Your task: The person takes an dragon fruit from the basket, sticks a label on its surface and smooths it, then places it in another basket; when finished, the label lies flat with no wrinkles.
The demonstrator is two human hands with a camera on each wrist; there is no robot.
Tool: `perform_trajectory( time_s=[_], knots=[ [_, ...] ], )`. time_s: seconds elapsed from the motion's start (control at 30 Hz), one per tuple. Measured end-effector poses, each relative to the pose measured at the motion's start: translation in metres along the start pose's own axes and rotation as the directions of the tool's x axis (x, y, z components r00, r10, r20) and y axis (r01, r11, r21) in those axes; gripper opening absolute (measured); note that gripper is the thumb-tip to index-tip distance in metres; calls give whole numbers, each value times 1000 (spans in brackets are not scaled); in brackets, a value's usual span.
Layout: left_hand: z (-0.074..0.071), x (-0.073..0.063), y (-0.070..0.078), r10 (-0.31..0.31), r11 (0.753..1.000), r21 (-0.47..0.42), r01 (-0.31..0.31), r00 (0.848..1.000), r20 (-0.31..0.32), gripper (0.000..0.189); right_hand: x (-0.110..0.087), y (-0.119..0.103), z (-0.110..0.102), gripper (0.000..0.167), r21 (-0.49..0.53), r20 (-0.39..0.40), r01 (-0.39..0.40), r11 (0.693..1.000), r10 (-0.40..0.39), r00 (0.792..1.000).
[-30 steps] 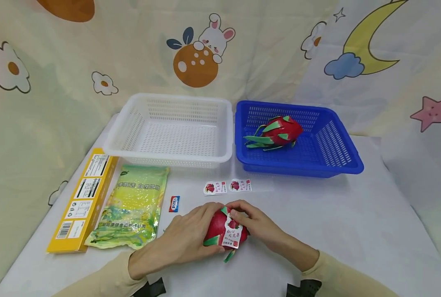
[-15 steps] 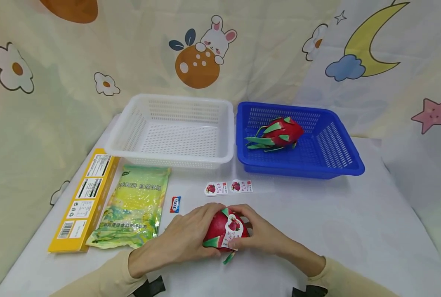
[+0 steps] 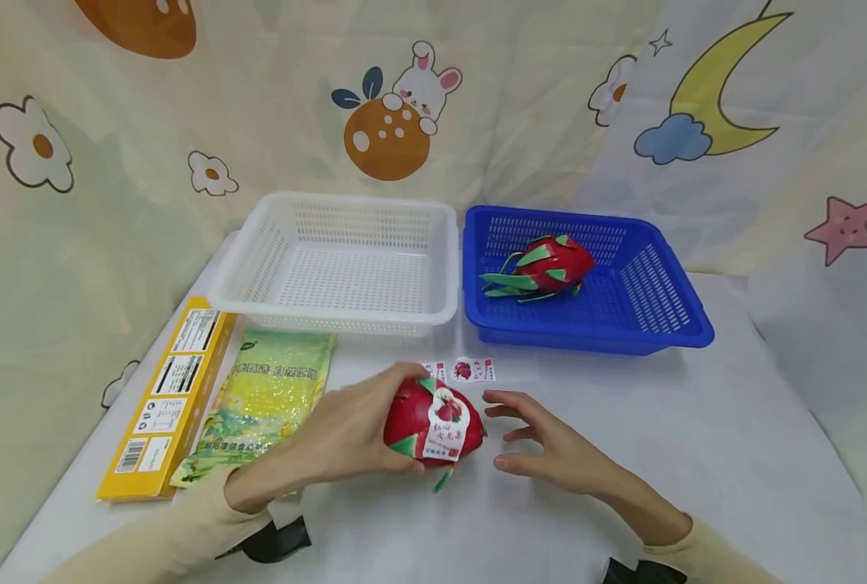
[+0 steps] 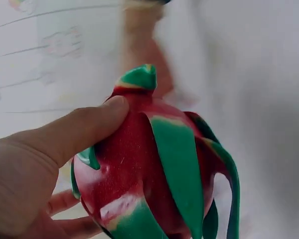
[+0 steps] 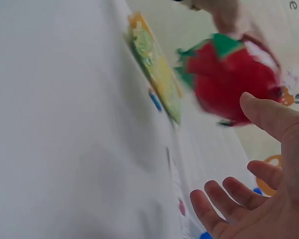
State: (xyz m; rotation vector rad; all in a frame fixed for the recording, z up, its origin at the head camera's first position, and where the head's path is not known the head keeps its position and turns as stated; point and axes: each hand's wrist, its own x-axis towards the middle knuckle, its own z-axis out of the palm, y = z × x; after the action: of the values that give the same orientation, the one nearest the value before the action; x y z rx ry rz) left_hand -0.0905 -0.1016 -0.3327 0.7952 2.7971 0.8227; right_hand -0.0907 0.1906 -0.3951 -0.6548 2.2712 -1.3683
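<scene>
My left hand (image 3: 345, 434) grips a red dragon fruit (image 3: 402, 410) with green scales, held above the table. A white sticker (image 3: 448, 422) with a fruit picture and printed characters lies across its skin. The left wrist view shows the thumb on top of the dragon fruit (image 4: 129, 164) and fingertips beneath it. Just to the right, my right hand (image 3: 560, 454) is apart from the fruit, its fingers loosely spread and holding nothing. In the right wrist view that hand (image 5: 269, 194) is sharp while the fruit (image 5: 224, 84) is blurred.
Behind the hands stand a white basket (image 3: 334, 318) and a blue basket (image 3: 586, 334); a second dragon fruit (image 3: 550, 264) lies in the blue one. Two stickers (image 3: 473, 371) lie before them. A yellow box (image 3: 163, 405) and a green-yellow packet (image 3: 276, 381) lie at left.
The right hand has pressed down the sticker, then let go and drawn back to the right. The left hand has raised the dragon fruit and shifted it slightly left.
</scene>
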Motion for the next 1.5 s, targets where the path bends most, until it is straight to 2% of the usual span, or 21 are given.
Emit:
perform_trajectory(
  time_s=[0.1, 0.2, 0.33, 0.4, 0.47, 0.57, 0.67, 0.83, 0.97, 1.13, 1.3, 1.37, 1.5],
  knots=[
    [-49, 18, 4, 12, 1000, -1, -12, 998, -60, 95, -6, -1, -11, 69, -18, -56, 4, 1000, -5, 998],
    [-94, 47, -5, 19, 999, 42, -15, 994, -112, 94, -10, -2, -18, 67, -30, -95, -2, 1000, -1, 996],
    [-140, 93, -40, -7, 990, 137, 23, 994, -113, 95, -14, -4, -23, 66, -38, -119, 6, 999, -11, 993],
    [-155, 112, -62, -32, 989, 139, 43, 996, -81, 97, -15, -4, -24, 65, -39, -122, 24, 999, -28, 992],
    [-165, 126, -86, -65, 992, 104, 70, 997, -46, 97, -16, -4, -25, 64, -37, -122, 50, 998, -55, 991],
    [-170, 141, -119, -132, 991, 38, 132, 991, -12, 97, -17, -5, -26, 64, -33, -118, 70, 997, -73, 990],
    [-167, 148, -148, -199, 980, 36, 198, 980, 12, 96, -18, -6, -27, 64, -31, -113, 67, 997, -70, 991],
    [-155, 148, -178, -308, 951, 47, 305, 949, 64, 94, -19, -5, -28, 63, -32, -108, 41, 999, -44, 993],
    [-148, 147, -187, -380, 925, 29, 379, 920, 91, 95, -20, -4, -29, 63, -34, -108, 37, 999, -41, 993],
    [-138, 147, -191, -398, 917, 39, 396, 911, 105, 95, -21, -4, -32, 64, -42, -115, 30, 999, -35, 993],
    [-130, 140, -200, -441, 896, -4, 443, 892, 102, 94, -21, -5, -35, 64, -46, -109, 23, 999, -28, 994],
    [-129, 137, -204, -440, 897, -11, 442, 894, 90, 93, -22, -6, -36, 63, -47, -112, 20, 999, -25, 993],
    [-128, 137, -206, -413, 910, -11, 415, 907, 83, 95, -23, -5, -39, 62, -48, -126, 10, 999, -16, 992]
  ],
)
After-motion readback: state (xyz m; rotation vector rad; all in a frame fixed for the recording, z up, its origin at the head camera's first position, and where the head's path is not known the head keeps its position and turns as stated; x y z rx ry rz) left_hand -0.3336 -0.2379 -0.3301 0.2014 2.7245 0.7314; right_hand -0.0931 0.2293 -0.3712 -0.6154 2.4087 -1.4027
